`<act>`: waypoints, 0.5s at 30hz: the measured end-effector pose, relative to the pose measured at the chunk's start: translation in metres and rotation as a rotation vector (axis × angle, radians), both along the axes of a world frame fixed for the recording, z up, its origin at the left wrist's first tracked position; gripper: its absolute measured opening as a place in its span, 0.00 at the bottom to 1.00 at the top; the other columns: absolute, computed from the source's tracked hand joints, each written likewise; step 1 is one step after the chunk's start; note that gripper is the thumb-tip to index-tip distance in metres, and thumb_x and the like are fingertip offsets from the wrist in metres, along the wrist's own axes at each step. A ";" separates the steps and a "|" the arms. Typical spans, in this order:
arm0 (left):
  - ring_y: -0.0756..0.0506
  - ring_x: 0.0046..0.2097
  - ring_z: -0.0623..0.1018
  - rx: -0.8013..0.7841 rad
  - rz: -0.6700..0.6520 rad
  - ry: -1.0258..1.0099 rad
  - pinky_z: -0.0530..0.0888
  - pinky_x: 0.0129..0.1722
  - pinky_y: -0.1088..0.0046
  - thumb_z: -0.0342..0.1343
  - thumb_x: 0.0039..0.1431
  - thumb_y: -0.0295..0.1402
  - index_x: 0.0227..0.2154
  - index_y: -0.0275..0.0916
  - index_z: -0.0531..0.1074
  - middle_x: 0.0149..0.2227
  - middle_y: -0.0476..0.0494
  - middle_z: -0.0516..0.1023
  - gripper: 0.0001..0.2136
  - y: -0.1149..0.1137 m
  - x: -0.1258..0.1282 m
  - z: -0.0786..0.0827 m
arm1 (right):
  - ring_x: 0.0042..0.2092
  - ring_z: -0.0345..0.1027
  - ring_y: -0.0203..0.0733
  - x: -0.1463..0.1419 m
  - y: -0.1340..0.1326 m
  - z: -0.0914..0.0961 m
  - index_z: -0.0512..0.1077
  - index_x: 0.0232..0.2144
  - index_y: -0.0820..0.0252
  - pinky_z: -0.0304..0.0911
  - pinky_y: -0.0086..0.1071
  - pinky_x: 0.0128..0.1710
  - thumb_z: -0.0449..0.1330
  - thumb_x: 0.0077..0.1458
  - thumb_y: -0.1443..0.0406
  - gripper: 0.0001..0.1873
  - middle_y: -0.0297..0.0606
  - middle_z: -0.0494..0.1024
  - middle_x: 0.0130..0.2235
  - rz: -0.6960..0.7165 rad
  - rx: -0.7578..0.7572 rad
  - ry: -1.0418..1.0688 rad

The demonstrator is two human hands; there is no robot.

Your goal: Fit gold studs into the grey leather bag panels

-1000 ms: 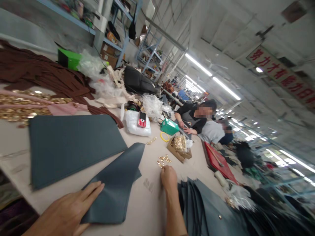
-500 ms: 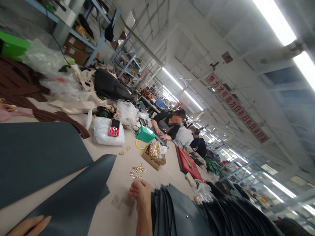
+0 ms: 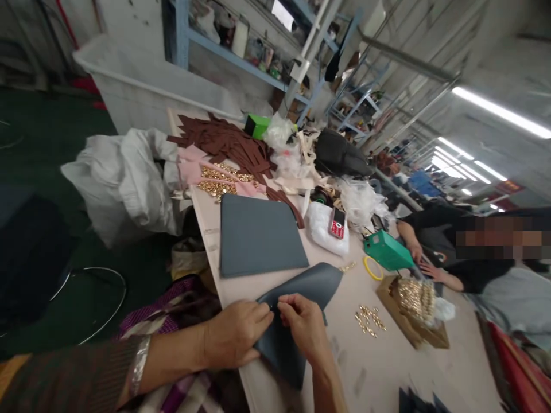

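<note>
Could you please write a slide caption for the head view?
Left hand and right hand at a bent dark sheet, gold pieces on the table.

Table [image 3: 344,304]: bare lane between right hand [image 3: 301,321] and gold bits [image 3: 379,322]. Obstructions: box [image 3: 395,312] beyond bits, stack [image 3: 262,235] by near edge, 1 phone [image 3: 338,223] farther across.

Long white tubular ceiling lamps [image 3: 501,112] glare at upper right, a soft sheen marking the smooth slate-blue flexible sheet [image 3: 321,281], while the dark green floor [image 3: 146,252] lies dim and the outer edges appear stretched and blurred.
</note>
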State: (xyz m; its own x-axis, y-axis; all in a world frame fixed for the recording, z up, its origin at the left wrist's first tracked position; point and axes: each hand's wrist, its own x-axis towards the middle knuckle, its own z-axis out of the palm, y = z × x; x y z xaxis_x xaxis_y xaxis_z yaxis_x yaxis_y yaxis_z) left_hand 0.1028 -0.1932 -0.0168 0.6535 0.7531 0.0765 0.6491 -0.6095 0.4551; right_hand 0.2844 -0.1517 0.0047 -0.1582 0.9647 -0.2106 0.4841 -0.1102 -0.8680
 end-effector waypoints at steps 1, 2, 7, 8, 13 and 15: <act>0.35 0.43 0.76 0.004 -0.004 -0.006 0.75 0.44 0.57 0.62 0.51 0.33 0.51 0.29 0.67 0.45 0.34 0.74 0.24 -0.001 -0.001 -0.003 | 0.27 0.68 0.37 -0.005 0.001 0.002 0.78 0.29 0.60 0.64 0.29 0.27 0.60 0.51 0.61 0.09 0.34 0.77 0.26 0.060 0.017 -0.074; 0.35 0.43 0.75 0.005 -0.006 -0.013 0.75 0.43 0.57 0.62 0.51 0.33 0.50 0.30 0.68 0.44 0.35 0.74 0.23 -0.002 -0.001 -0.005 | 0.28 0.69 0.37 -0.009 0.002 0.005 0.78 0.28 0.60 0.63 0.29 0.29 0.59 0.52 0.62 0.09 0.34 0.78 0.27 0.113 0.036 -0.144; 0.37 0.42 0.75 0.001 -0.017 -0.050 0.75 0.43 0.59 0.59 0.50 0.30 0.47 0.31 0.70 0.42 0.37 0.75 0.19 0.001 -0.002 -0.011 | 0.31 0.70 0.37 -0.018 0.006 0.022 0.79 0.26 0.60 0.60 0.29 0.32 0.58 0.52 0.69 0.09 0.34 0.79 0.26 0.219 0.028 -0.339; 0.37 0.42 0.75 -0.002 -0.016 -0.066 0.75 0.43 0.60 0.58 0.49 0.28 0.46 0.31 0.71 0.42 0.37 0.75 0.19 0.000 -0.002 -0.011 | 0.31 0.71 0.37 -0.020 0.006 0.025 0.79 0.26 0.60 0.60 0.28 0.32 0.58 0.52 0.70 0.09 0.34 0.79 0.26 0.212 0.019 -0.356; 0.37 0.49 0.74 0.092 0.042 -0.160 0.72 0.50 0.59 0.54 0.45 0.20 0.52 0.33 0.69 0.48 0.36 0.75 0.27 -0.008 -0.006 -0.030 | 0.27 0.71 0.34 -0.024 0.008 0.029 0.81 0.28 0.58 0.60 0.24 0.27 0.62 0.50 0.70 0.08 0.31 0.78 0.24 0.163 -0.077 -0.395; 0.38 0.51 0.74 0.201 0.075 -0.192 0.71 0.52 0.58 0.50 0.50 0.20 0.54 0.34 0.69 0.50 0.36 0.75 0.25 -0.007 -0.006 -0.046 | 0.27 0.72 0.33 -0.020 0.015 0.025 0.81 0.29 0.56 0.63 0.22 0.28 0.64 0.49 0.68 0.05 0.28 0.78 0.23 0.164 -0.126 -0.389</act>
